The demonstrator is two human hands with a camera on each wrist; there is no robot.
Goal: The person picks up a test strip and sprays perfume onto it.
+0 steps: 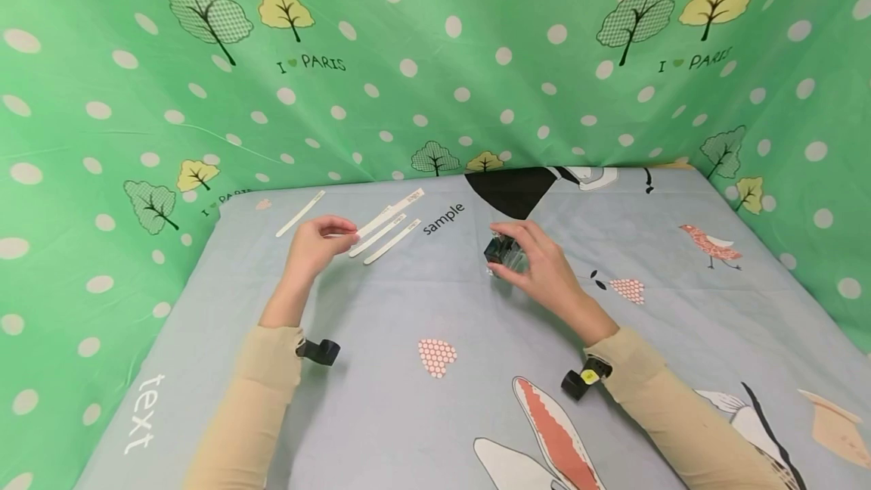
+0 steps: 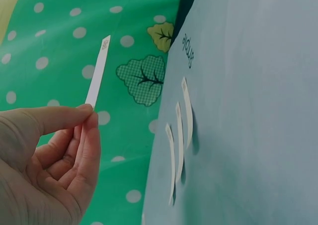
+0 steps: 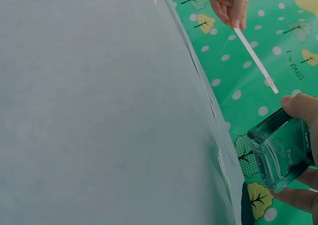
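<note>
My left hand (image 1: 316,244) pinches a white paper scent strip (image 2: 98,73) near one end, between thumb and fingertips. The strip's far end, with small print, points up and away. Several similar strips (image 1: 392,242) lie side by side on the bed-like cloth beneath and beside it. In my right hand (image 1: 547,271) is a clear and dark-green glass perfume bottle (image 3: 280,153), gripped between thumb and fingers. The bottle is held above the cloth, tilted in the right wrist view; lettering shows on its face. Its far end is hidden by the hand.
One more strip (image 1: 300,213) lies apart at the left back. A grey-blue printed cloth (image 1: 381,414) covers the surface, and a green dotted curtain (image 1: 381,119) hangs along its back and sides. Each wrist carries a small black camera (image 1: 320,351).
</note>
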